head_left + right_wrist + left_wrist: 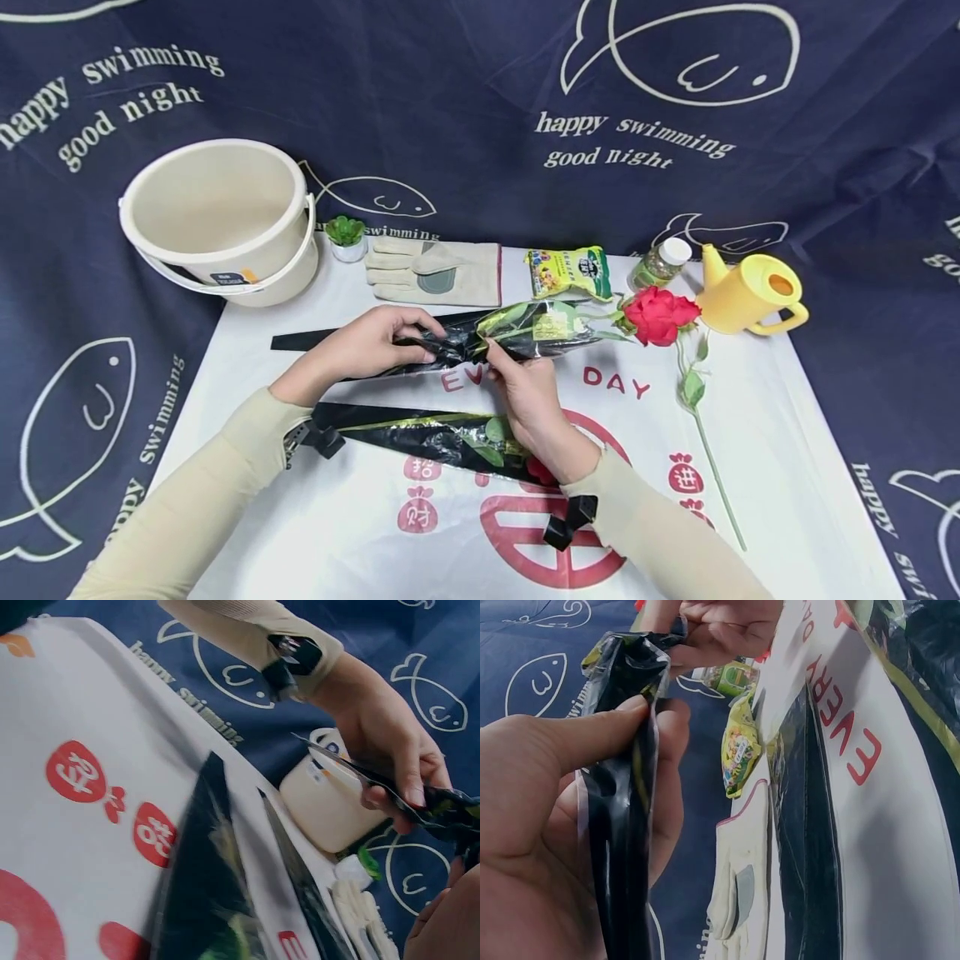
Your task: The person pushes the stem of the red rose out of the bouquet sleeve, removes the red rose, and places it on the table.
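Between my two hands is a black flower sleeve with a clear front (517, 342), bunched and creased where the fingers meet it. My left hand (378, 340) pinches its narrower part, thumb in front and fingers behind, as the left wrist view shows. The right hand (528, 396) pinches it close by, thumb on the film. Green leaves show through the clear film, and a red rose (662, 315) appears beyond its wide end; whether that bloom belongs to this sleeve I cannot tell. Nearer me lies another wrapped rose (442, 433), partly hidden by the right hand.
Another black sleeve (804, 825) lies on the table behind. A bare rose stem (708, 450) lies at right. Along the back stand a white bucket (225, 258), potted succulent (347, 237), work gloves (435, 273), yellow packet (570, 273), lidded jar (660, 262) and yellow watering can (742, 296).
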`<state>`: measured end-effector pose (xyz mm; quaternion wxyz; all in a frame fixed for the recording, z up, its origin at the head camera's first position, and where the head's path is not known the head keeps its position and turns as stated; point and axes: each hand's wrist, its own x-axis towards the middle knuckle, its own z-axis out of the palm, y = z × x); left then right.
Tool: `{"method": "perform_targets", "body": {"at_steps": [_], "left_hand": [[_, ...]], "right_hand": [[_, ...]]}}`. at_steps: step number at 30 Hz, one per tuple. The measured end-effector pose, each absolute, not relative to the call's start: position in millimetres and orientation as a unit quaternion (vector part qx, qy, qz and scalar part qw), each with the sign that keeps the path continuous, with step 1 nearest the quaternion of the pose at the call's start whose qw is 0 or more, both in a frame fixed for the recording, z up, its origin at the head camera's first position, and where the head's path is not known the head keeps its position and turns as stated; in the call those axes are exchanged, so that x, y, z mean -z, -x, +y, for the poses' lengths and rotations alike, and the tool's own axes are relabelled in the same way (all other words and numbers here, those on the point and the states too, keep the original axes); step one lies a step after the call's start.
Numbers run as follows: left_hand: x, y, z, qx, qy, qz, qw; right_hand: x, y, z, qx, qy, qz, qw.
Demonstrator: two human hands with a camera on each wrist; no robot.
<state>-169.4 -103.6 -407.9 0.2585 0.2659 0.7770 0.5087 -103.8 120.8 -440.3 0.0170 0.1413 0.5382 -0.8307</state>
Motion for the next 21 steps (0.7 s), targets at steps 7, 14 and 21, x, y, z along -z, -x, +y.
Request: {"method": "perform_targets", "body": {"at_steps": [7,14,21], "left_hand": [[405.2,170.2,-104.9,-0.5,-0.27,0.787,0.241],[404.6,169.5,-112.3,-0.49,-0.26,0.798,0.233],[405.8,168.3,-116.3,-0.478,-0.258,0.809,0.224]], "right_hand": [[433.8,109.3,130.9,0.833,-0.147,0.534,-0.004],[431.6,116.3,152.2,0.845,-0.154,0.512,-0.013],[427.7,117.8,166.2,0.848,-0.168,0.503,-0.006]]}}
